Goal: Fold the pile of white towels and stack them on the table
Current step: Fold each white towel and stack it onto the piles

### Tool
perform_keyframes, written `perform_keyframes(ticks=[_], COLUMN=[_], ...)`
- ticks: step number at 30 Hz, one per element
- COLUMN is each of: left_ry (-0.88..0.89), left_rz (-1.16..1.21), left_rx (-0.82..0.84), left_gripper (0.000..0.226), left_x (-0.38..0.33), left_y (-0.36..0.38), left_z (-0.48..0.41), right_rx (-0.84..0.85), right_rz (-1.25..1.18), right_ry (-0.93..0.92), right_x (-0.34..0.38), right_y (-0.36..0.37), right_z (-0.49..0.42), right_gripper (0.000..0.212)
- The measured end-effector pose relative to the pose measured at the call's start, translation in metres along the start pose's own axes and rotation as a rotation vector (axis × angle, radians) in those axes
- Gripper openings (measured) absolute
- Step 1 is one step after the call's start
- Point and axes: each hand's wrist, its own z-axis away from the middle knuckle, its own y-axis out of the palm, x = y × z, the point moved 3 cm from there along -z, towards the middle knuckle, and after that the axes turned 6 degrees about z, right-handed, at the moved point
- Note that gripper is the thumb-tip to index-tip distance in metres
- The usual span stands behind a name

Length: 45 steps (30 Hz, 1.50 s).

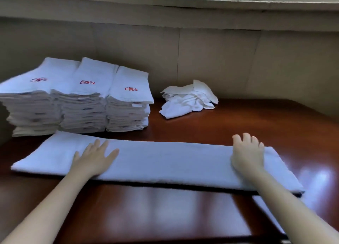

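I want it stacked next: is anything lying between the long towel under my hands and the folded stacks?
Nothing visible does. Only bare table separates the long towel from the folded stacks; the crumpled towel lies off to the right.

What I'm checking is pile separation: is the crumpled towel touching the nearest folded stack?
Apart. The head view shows a strip of bare table between the crumpled towel and the rightmost folded stack.

Long towel (165,163) lies before stacks (77,100); crumpled towel (189,98) right of them.
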Motion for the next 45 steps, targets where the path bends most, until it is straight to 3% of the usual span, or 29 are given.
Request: perform_keyframes(ticks=[4,6,8,10,13,15,18,19,21,23,26,28,31,35,38,40,42,45], left_ry=[-0.19,-0.337,-0.538,-0.663,-0.669,-0.701,-0.71,-0.647,-0.357,0.058,0.558,0.711,0.737,0.613,0.482,0.387,0.329,0.231], left_rz=[0.022,0.066,0.216,0.465,1.065,1.472,1.932,1.927,1.597,1.247,0.74,0.425,0.473,0.5,0.443,0.406,0.413,0.594], left_rx=[-0.064,-0.078,-0.14,-0.364,-0.758,-0.758,-0.52,-0.472,-0.491,-0.393,0.232,0.368,0.234,-0.029,-0.113,-0.063,-0.007,-0.023], left_gripper=[0.062,0.061,0.064,0.069,0.073,0.069,0.046,0.04,0.029,0.02,0.023,0.035,0.034,0.034,0.042,0.05,0.059,0.078], left_x=[0.075,0.12,0.158,0.169,0.139,0.108,0.057,0.038,0.0,-0.045,-0.115,-0.141,-0.159,-0.166,-0.166,-0.165,-0.166,-0.164], left_y=[-0.029,-0.048,-0.061,-0.064,-0.048,-0.038,-0.034,-0.035,-0.046,-0.056,-0.049,-0.035,-0.03,-0.021,0.001,0.021,0.035,0.038], left_z=[-0.015,-0.016,-0.007,0.005,0.028,0.036,0.041,0.046,0.06,0.08,0.119,0.13,0.133,0.108,0.091,0.084,0.079,0.072], right_rx=[0.221,0.297,0.31,0.31,0.315,0.301,0.315,0.368,0.572,0.776,0.939,0.962,0.754,0.484,0.275,0.296,0.482,0.609], right_rz=[-0.308,-0.333,-0.353,-0.382,-0.395,-0.394,-0.515,-0.688,-1.279,-1.79,-2.033,-1.964,-1.533,-1.332,-1.222,-1.045,-0.821,-0.815], right_ry=[-0.583,-0.687,-0.662,-0.617,-0.602,-0.612,-0.626,-0.579,-0.329,-0.01,0.228,0.294,0.399,0.326,0.327,0.353,0.348,0.379], right_x=[0.121,0.157,0.172,0.175,0.176,0.175,0.165,0.158,0.136,0.111,0.063,0.04,0.013,-0.038,-0.097,-0.124,-0.135,-0.137], right_y=[-0.017,-0.018,-0.012,-0.006,-0.004,-0.008,-0.021,-0.027,-0.04,-0.05,-0.052,-0.049,-0.025,-0.029,-0.044,-0.036,-0.013,0.011], right_z=[0.034,0.046,0.048,0.044,0.041,0.046,0.053,0.053,0.052,0.045,0.029,0.032,0.039,0.024,-0.001,-0.008,-0.004,0.006], right_gripper=[0.043,0.049,0.054,0.057,0.06,0.058,0.05,0.044,0.035,0.05,0.073,0.057,0.009,0.008,0.018,0.008,0.015,0.006])
